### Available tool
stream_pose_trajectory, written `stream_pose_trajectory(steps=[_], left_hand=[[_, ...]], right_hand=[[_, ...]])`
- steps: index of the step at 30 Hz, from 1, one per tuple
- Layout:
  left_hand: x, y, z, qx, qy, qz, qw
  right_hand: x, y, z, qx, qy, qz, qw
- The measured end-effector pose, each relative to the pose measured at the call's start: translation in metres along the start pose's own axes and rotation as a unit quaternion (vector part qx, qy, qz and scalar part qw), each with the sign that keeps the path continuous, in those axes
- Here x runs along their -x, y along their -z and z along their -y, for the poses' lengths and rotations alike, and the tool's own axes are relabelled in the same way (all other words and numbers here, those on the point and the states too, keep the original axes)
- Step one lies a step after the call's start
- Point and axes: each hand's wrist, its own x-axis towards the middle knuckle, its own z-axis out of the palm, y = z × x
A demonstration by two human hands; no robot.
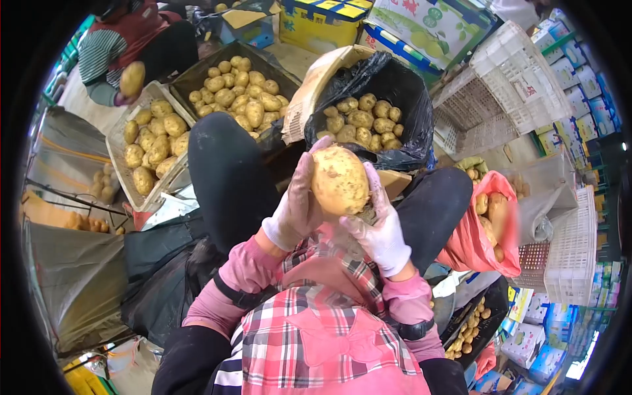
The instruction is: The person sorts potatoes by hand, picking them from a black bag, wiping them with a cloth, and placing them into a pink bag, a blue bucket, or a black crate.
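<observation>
Between my two gloved hands, above my lap, is one large yellow potato with brown dirt specks. My left hand wraps its left side, the thumb near the top. My right hand grips the right and lower side, its fingers pressed to the skin. Just beyond the potato stands a box lined with a black plastic bag, holding several smaller potatoes. To its left is a dark crate full of potatoes.
A white basket of potatoes stands by my left knee. A pink sack with potatoes lies at my right. White plastic crates are stacked at right, printed cartons behind. A co-worker at upper left holds a potato.
</observation>
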Motion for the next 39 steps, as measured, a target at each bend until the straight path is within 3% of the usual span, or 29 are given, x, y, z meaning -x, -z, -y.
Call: stream_pose_trajectory(steps=[2,4,5,7,8,9,10,11,12,13,14,15,16,18,19,22,24,26,27,28,29,30,32,33,34,36,39], left_hand=[[0.0,0.002,0.001,0.114,0.034,-0.026,0.993],[-0.005,0.002,-0.002,0.356,0.117,-0.079,0.924],[-0.002,-0.002,-0.007,0.311,0.118,-0.085,0.939],[0.002,-0.009,-0.006,0.25,0.125,-0.083,0.956],[0.002,-0.01,-0.005,0.217,0.13,-0.077,0.964],[0.004,-0.006,0.007,0.109,0.092,-0.078,0.987],[0.006,-0.002,0.019,-0.009,0.056,-0.088,0.995],[0.007,-0.001,0.026,-0.122,0.023,-0.105,0.987],[0.011,-0.002,0.033,0.0,0.025,-0.149,0.988],[0.017,-0.009,0.028,-0.021,0.001,-0.196,0.98],[0.017,-0.017,0.013,-0.111,0.037,-0.205,0.972],[0.016,-0.014,0.004,-0.103,0.059,-0.214,0.97],[0.015,-0.01,-0.001,-0.091,0.081,-0.223,0.967],[0.013,0.014,0.012,-0.088,0.022,-0.216,0.972],[0.01,0.024,0.013,-0.124,0.016,-0.204,0.971],[0.0,0.048,0.012,-0.249,0.028,-0.174,0.952],[-0.011,0.06,0.015,-0.13,0.044,-0.217,0.967],[-0.027,0.076,-0.012,0.196,0.098,-0.24,0.946],[-0.033,0.086,-0.033,0.372,0.129,-0.115,0.912],[-0.031,0.092,-0.026,0.06,-0.027,-0.079,0.995],[-0.028,0.097,-0.021,-0.256,-0.175,-0.146,0.939],[-0.026,0.103,-0.019,-0.311,-0.192,-0.144,0.919],[-0.027,0.107,-0.023,-0.424,-0.225,-0.145,0.865],[-0.031,0.097,-0.022,-0.128,-0.087,-0.105,0.982],[-0.036,0.085,-0.024,0.195,0.041,-0.156,0.967],[-0.037,0.061,-0.04,0.224,0.107,-0.169,0.954],[-0.043,0.076,-0.028,0.173,0.077,-0.182,0.965]], right_hand=[[-0.008,0.018,0.024,0.122,-0.115,0.023,0.986],[-0.014,0.028,0.017,0.048,-0.05,-0.153,0.986],[-0.015,0.032,0.023,-0.006,-0.046,-0.182,0.982],[-0.024,0.015,0.035,0.194,0.148,-0.099,0.965],[-0.028,-0.001,0.027,0.242,0.202,-0.056,0.947],[-0.032,-0.016,0.02,0.284,0.258,-0.016,0.923],[-0.038,-0.022,0.011,0.321,0.277,-0.04,0.905],[-0.05,-0.029,0.004,0.29,0.225,-0.043,0.929],[-0.061,-0.036,-0.001,0.257,0.167,-0.046,0.951],[-0.078,-0.036,0.003,0.131,0.023,-0.007,0.991],[-0.098,-0.034,0.006,0.001,-0.118,0.033,0.992],[-0.109,-0.038,-0.004,-0.035,-0.099,0.005,0.995],[-0.112,-0.042,-0.015,-0.027,-0.017,-0.024,0.999],[-0.099,-0.051,0.002,-0.034,0.078,-0.04,0.996],[-0.093,-0.054,0.007,0.04,0.203,-0.082,0.975],[-0.073,-0.051,0.004,0.162,0.314,0.01,0.936],[-0.054,-0.049,-0.004,0.174,0.308,0.086,0.931],[-0.032,-0.043,-0.029,0.224,0.233,0.109,0.94],[-0.025,-0.041,-0.047,0.227,0.192,0.068,0.952],[-0.027,-0.043,-0.046,0.23,0.15,0.028,0.961],[-0.029,-0.044,-0.042,0.16,0.101,-0.011,0.982],[-0.029,-0.044,-0.035,0.087,0.048,-0.049,0.994],[-0.051,-0.044,-0.021,0.165,0.173,-0.031,0.97],[-0.065,-0.051,-0.011,0.184,0.229,-0.027,0.955],[-0.074,-0.059,-0.006,0.203,0.283,-0.024,0.937],[-0.077,-0.072,-0.013,0.211,0.267,-0.026,0.94],[-0.078,-0.079,-0.028,0.172,0.189,-0.063,0.965]])
